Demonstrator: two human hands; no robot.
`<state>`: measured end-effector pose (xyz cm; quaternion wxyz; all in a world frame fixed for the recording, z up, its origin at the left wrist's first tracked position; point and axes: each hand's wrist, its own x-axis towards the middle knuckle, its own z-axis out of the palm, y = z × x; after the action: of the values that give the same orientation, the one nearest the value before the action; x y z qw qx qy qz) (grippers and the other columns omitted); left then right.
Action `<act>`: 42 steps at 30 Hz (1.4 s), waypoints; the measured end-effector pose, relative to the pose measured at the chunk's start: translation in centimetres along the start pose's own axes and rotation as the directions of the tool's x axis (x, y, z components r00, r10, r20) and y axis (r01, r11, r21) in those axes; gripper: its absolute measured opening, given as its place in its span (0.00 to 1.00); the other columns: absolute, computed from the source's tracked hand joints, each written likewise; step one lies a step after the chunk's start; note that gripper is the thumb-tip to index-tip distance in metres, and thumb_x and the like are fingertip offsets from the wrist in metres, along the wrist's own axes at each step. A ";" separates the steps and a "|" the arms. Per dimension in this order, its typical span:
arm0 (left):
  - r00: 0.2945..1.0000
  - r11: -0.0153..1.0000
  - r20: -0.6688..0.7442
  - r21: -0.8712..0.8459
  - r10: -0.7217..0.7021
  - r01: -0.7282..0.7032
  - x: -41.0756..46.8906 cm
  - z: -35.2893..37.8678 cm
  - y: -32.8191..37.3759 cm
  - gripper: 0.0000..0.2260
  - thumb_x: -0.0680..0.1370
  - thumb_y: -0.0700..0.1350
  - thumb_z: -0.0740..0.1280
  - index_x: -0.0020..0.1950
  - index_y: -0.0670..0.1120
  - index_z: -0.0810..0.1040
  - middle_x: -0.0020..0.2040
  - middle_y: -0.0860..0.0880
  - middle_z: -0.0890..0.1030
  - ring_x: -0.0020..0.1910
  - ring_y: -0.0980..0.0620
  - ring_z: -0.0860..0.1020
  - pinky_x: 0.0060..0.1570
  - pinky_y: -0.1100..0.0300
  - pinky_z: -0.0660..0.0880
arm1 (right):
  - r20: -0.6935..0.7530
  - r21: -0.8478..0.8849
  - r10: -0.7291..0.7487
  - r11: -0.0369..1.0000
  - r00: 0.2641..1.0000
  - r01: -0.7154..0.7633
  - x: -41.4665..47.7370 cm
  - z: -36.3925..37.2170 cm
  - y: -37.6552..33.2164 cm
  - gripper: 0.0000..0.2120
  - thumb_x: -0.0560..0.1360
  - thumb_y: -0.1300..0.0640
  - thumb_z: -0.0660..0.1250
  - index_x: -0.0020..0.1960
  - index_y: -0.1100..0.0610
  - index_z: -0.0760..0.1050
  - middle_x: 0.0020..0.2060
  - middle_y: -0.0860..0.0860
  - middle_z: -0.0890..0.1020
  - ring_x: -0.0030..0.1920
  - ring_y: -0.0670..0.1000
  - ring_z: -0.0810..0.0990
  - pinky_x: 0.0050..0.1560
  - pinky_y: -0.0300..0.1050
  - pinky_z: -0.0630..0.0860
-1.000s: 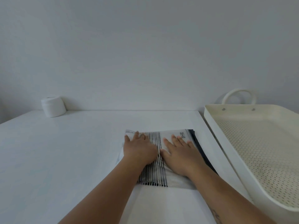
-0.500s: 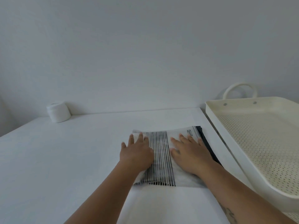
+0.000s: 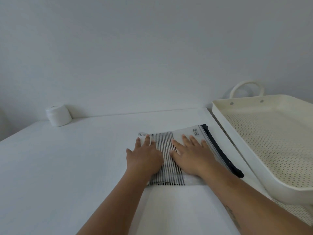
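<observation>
Resting at the far left of the white table (image 3: 67, 167), close to the grey wall, a small white cylindrical container (image 3: 58, 115) stands upright, well apart from everything else.

Near the middle of the table lies the translucent plastic zip pouch (image 3: 183, 132), flat on the surface, with a black-and-white striped cloth (image 3: 165, 143) showing through its central part.

The left grip (image 3: 144, 159), a bare hand, lies palm down on the left part of the pouch. Its fingers are straight and slightly spread, curling round nothing. The outermost finger reaches past the pouch's left edge and over the table.

The right grip (image 3: 193, 158), also a bare hand, lies palm down on the right part of the pouch. Its fingers are straight and fanned only a little, pressing flat without pinching. The two thumbs lie near each other over the striped band, and both forearms run back toward the lower edge of the view.

A black zip strip (image 3: 220, 150) borders the pouch along its right side, just beside the right grip.

Further right, a cream perforated tray (image 3: 250, 106) sits at the table's right edge, near the pouch but not touching it. A cream loop handle (image 3: 245, 82) rises behind its far wall.
</observation>
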<state>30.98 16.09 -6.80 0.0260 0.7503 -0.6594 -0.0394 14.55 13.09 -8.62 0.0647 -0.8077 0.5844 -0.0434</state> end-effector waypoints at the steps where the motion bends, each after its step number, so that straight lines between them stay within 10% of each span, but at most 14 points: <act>1: 1.000 1.000 0.000 0.000 0.004 -0.004 0.0 0.0 -0.1 0.27 0.78 0.52 0.46 0.78 0.50 0.53 0.80 0.53 0.44 0.78 0.46 0.43 0.72 0.35 0.50 | 0.003 -0.016 0.019 1.000 1.000 -0.019 -0.3 -0.1 0.7 0.33 0.74 0.29 0.36 0.77 0.38 0.42 0.79 0.49 0.43 0.78 0.54 0.41 0.75 0.61 0.37; 11: 0.905 0.969 -0.419 -0.188 0.068 -0.159 -1.7 -2.6 0.0 0.23 0.80 0.53 0.49 0.74 0.51 0.65 0.75 0.51 0.66 0.75 0.48 0.61 0.74 0.44 0.56 | -0.116 0.058 0.047 0.997 0.992 -0.040 -2.1 -3.6 1.2 0.30 0.79 0.36 0.45 0.78 0.43 0.46 0.79 0.53 0.50 0.79 0.56 0.44 0.76 0.61 0.43; 21: 0.984 0.993 -0.138 0.008 0.115 -0.115 -5.8 1.3 0.1 0.27 0.80 0.55 0.45 0.78 0.48 0.52 0.80 0.52 0.48 0.78 0.48 0.44 0.73 0.40 0.47 | -0.036 0.041 -0.059 0.997 0.998 0.061 -5.6 0.0 -1.8 0.28 0.79 0.38 0.42 0.77 0.41 0.47 0.80 0.50 0.49 0.79 0.56 0.44 0.76 0.60 0.42; 34: 0.995 0.994 -0.005 0.044 0.099 -0.099 -8.1 -0.6 0.1 0.27 0.76 0.56 0.49 0.73 0.47 0.62 0.78 0.49 0.57 0.77 0.45 0.52 0.72 0.39 0.53 | 0.101 -0.005 0.024 1.000 0.995 -0.023 -9.2 -1.6 2.2 0.38 0.72 0.27 0.40 0.78 0.42 0.44 0.80 0.50 0.46 0.79 0.51 0.43 0.75 0.60 0.37; 38: 0.967 0.991 -0.239 -0.081 0.085 -0.107 -8.5 -2.8 0.8 0.14 0.74 0.50 0.56 0.54 0.46 0.74 0.56 0.49 0.77 0.56 0.48 0.72 0.57 0.52 0.70 | -0.082 -0.093 -0.006 0.996 0.997 -0.002 -9.2 -3.4 1.4 0.28 0.75 0.35 0.50 0.69 0.47 0.67 0.68 0.52 0.71 0.67 0.55 0.70 0.68 0.55 0.60; 42: 0.980 0.977 -0.193 -0.199 0.037 -0.077 -6.0 -3.4 1.7 0.22 0.79 0.45 0.54 0.73 0.44 0.64 0.75 0.46 0.64 0.74 0.45 0.61 0.71 0.47 0.61 | -0.226 0.015 -0.115 0.993 0.967 0.121 -6.0 -4.8 -0.3 0.22 0.80 0.50 0.53 0.74 0.49 0.62 0.72 0.52 0.68 0.69 0.56 0.68 0.65 0.53 0.67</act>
<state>28.86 21.81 -3.10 0.1668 0.7246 -0.6677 -0.0356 12.28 18.68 -3.77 0.0068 -0.8299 0.5383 -0.1465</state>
